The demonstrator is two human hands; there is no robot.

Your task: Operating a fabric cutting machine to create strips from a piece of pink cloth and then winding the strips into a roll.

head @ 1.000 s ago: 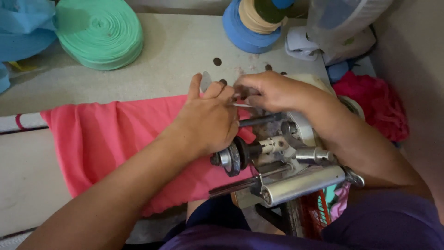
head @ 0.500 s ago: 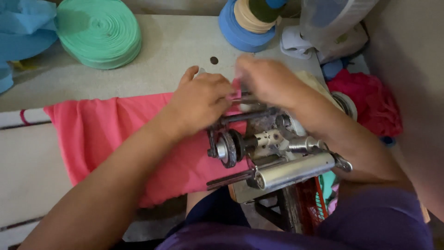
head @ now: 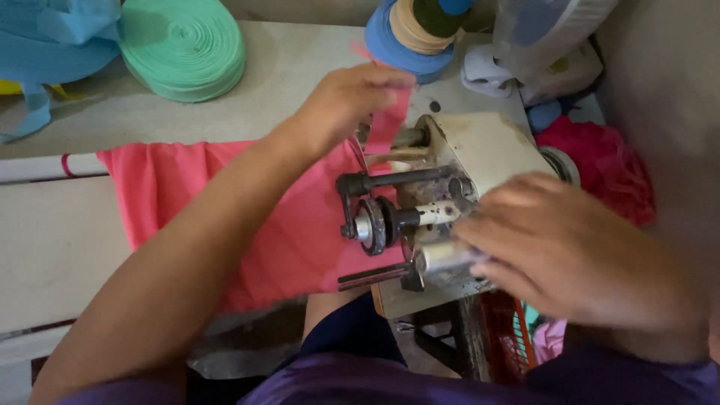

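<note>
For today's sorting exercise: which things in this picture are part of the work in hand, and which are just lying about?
In use:
left hand, lifting the pink cloth
right hand, at the front end of the sewing machine

Lying about:
green tape roll
blue tape roll
light blue cloth
dark pink cloth heap
plastic bag

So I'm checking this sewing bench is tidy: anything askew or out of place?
Mostly the pink fabric: it hangs rumpled over the pale table's front edge, a strip lifted by the left hand. The right hand rests on the worn grey sewing machine.
</note>
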